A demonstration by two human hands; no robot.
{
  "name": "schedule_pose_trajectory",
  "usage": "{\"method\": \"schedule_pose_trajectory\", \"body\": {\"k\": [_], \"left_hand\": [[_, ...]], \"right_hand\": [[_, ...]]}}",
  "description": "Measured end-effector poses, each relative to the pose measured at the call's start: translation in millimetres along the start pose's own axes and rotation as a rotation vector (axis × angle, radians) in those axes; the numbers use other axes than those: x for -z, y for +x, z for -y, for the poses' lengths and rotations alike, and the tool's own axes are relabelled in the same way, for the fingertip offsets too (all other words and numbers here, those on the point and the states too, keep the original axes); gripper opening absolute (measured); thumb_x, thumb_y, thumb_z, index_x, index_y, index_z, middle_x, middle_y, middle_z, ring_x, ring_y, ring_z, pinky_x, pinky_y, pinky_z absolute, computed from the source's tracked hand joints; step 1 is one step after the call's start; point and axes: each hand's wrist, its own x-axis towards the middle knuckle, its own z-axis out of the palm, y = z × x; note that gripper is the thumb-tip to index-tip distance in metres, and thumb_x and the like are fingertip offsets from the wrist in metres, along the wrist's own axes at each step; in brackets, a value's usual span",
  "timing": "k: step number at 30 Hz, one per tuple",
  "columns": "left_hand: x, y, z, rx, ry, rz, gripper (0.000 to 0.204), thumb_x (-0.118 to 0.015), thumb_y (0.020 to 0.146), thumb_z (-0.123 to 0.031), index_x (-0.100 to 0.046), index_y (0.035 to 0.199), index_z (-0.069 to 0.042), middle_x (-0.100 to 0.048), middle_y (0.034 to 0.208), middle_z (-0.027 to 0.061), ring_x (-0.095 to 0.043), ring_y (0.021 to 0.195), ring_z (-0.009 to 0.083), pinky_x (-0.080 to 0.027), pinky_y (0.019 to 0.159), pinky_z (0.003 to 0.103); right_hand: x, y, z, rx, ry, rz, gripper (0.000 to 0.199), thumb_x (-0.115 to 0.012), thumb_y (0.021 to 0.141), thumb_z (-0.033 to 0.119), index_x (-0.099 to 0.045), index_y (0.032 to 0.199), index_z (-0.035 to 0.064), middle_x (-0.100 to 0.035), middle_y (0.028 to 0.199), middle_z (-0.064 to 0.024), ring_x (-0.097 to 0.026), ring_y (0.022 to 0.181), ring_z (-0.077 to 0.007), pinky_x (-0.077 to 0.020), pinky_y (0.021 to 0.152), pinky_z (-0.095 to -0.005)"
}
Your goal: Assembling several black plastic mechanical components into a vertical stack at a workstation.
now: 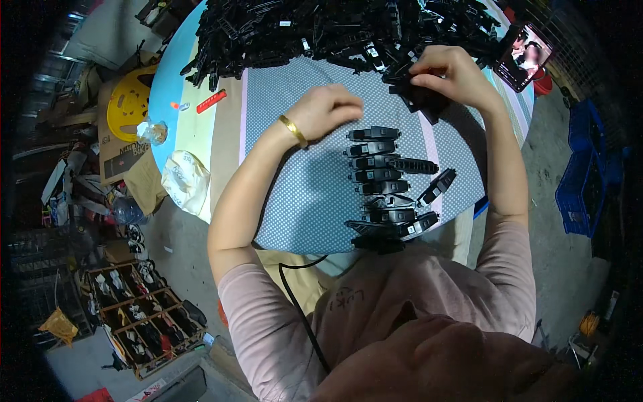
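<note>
At the near edge of a large heap of black plastic parts (315,33), my right hand (457,77) pinches a black plastic part (410,88) between thumb and fingers. Dark shadow hides part of its outline. My left hand (321,112), with a gold bracelet at the wrist, hovers over the grey patterned cloth (301,194). Its fingers curl in toward the thumb, and nothing shows in them. Below my hands, several similar black parts (374,149) lie in a rough column, mostly side by side. Another part (437,187) lies slanted at their right.
Left on the table are a red-handled tool (211,101) and a crumpled white bag (185,181). A lit phone (524,57) stands at the far right. Blue crates (580,171) sit on the floor to the right, and a wooden rack (144,315) stands at the lower left.
</note>
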Motion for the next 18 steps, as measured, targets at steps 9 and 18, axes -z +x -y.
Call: {"method": "schedule_pose_trajectory", "body": {"k": [9, 18], "left_hand": [[1, 59, 36, -0.164, 0.851, -0.643, 0.018, -0.064, 0.074, -0.011, -0.065, 0.092, -0.006, -0.056, 0.104, 0.0112, -0.053, 0.096, 0.0287, -0.049, 0.077, 0.036], [-3, 24, 21, -0.034, 0.554, -0.559, 0.031, -0.071, 0.068, -0.008, -0.051, 0.091, -0.005, -0.057, 0.088, 0.0123, -0.056, 0.086, 0.0319, -0.046, 0.072, 0.041]], "right_hand": [[-30, -3, 15, -0.035, -0.489, 0.191, 0.034, -0.075, 0.069, 0.035, -0.069, 0.080, 0.0026, -0.062, 0.075, -0.0123, -0.061, 0.078, -0.0306, -0.0484, 0.072, -0.0402], [-39, 1, 22, 0.023, -0.360, -0.075, 0.033, -0.065, 0.075, 0.009, -0.062, 0.107, 0.0039, -0.058, 0.088, -0.0126, -0.061, 0.080, -0.0276, -0.0505, 0.071, -0.0356]]}}
